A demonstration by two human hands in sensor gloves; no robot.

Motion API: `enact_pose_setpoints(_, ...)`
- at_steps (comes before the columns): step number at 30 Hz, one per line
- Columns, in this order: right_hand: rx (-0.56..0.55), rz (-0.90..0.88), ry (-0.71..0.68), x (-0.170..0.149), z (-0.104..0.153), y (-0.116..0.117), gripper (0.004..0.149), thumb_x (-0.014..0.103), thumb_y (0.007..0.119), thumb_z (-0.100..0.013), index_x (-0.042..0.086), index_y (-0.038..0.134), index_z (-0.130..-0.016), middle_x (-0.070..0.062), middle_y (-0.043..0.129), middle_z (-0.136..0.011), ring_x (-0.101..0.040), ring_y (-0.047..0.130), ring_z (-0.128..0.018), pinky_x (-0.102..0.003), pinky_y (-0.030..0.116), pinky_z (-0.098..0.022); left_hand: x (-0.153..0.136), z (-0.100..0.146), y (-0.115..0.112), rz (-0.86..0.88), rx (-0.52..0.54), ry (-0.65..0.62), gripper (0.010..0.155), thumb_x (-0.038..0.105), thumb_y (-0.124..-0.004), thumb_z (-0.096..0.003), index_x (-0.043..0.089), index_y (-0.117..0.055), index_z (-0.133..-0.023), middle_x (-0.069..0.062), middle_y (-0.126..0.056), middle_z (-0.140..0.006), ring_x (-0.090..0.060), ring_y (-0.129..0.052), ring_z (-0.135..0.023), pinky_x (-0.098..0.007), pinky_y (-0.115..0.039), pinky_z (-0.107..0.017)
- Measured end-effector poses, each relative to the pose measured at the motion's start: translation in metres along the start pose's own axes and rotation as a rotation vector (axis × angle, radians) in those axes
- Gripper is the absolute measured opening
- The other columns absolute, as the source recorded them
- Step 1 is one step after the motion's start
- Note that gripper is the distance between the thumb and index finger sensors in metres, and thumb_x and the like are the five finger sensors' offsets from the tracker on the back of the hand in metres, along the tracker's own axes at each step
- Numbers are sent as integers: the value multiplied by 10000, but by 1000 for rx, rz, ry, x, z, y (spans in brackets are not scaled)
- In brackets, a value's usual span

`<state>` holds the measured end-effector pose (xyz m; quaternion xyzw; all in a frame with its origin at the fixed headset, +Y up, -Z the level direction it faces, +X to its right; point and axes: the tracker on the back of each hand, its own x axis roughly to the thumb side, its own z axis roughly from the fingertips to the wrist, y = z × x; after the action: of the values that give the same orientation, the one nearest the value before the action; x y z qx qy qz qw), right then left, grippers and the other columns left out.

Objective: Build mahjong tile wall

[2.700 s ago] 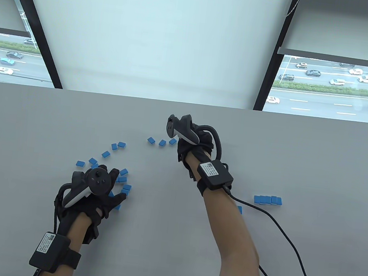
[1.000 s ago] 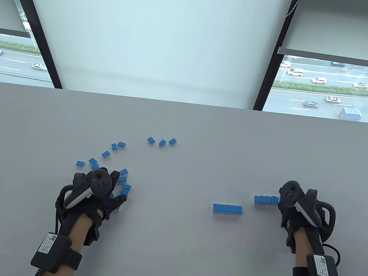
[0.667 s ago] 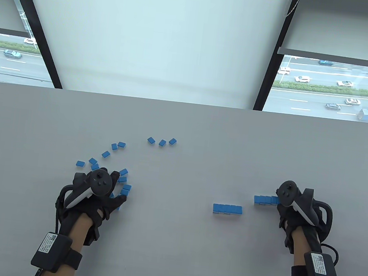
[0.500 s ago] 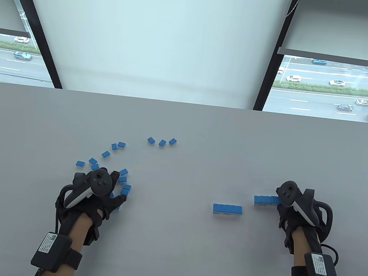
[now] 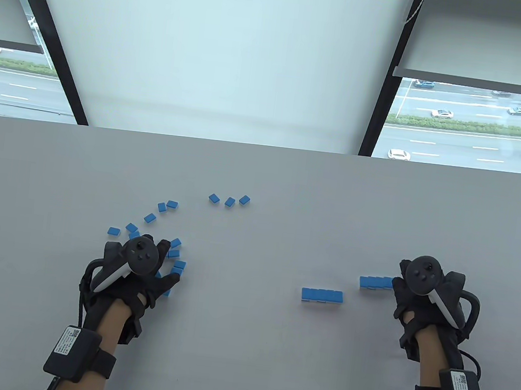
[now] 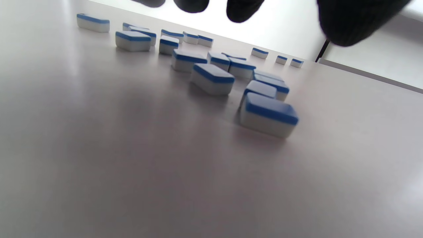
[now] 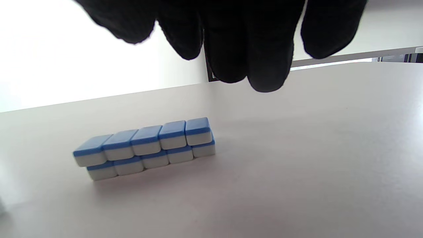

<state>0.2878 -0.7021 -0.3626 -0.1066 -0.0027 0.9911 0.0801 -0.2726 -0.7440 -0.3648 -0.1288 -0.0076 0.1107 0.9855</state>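
Right wrist view: right hand (image 7: 231,43) above two-layer tile stack (image 7: 145,148), not touching.

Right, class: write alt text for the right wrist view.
A two-layer stack of mahjong tiles, five per layer, blue backs up, stands on a pale grey table. The right hand's black-gloved fingertips hang above, touching nothing.

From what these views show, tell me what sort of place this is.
Probably an upper-floor office or lab: a plain grey table stands against tall windows that look down on a multi-lane road with cars.
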Motion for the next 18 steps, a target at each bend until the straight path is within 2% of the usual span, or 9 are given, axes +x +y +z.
enact_pose_setpoints(4, 16, -9, -8, 8, 13, -7, 582, 478, 681, -441, 263, 650, -981, -46, 745, -1003, -380, 810, -896, -593, 617, -669, -1, 0, -1, 2, -5, 1, 843, 699, -667, -405, 348, -400, -1123, -52, -319, -1207, -458, -320, -1086, -749, -265, -689)
enact_pose_setpoints(8, 24, -40, -14, 12, 28, -7, 665, 560, 655, -433, 290, 550, -1031, -15, 585, -1103, -367, 547, -1020, -628, 416, -714, 2, -2, -2, 2, -1, -7, 840, 697, -669, -404, 345, -411, -1121, -54, -332, -1205, -455, -332, -1086, -747, -269, -691)
enact_pose_setpoints(13, 105, -88, -18, 12, 31, 11, 823, 705, 654, -399, 365, 321, -1070, 17, 274, -1165, -422, 192, -1033, -697, 176, -655, 4, -1, 0, 0, 38, -23, 833, 694, -675, -399, 338, -445, -1116, -80, -382, -1196, -476, -399, -1075, -746, -304, -694)
enact_pose_setpoints(18, 103, -41, 12, 11, 22, 28, 840, 715, 646, -391, 394, 252, -1060, 30, 164, -1158, -428, 84, -1021, -689, 111, -652, 7, 3, 5, 8, 111, -48, 819, 685, -690, -392, 327, -499, -1103, -96, -454, -1179, -490, -483, -1057, -740, -366, -700)
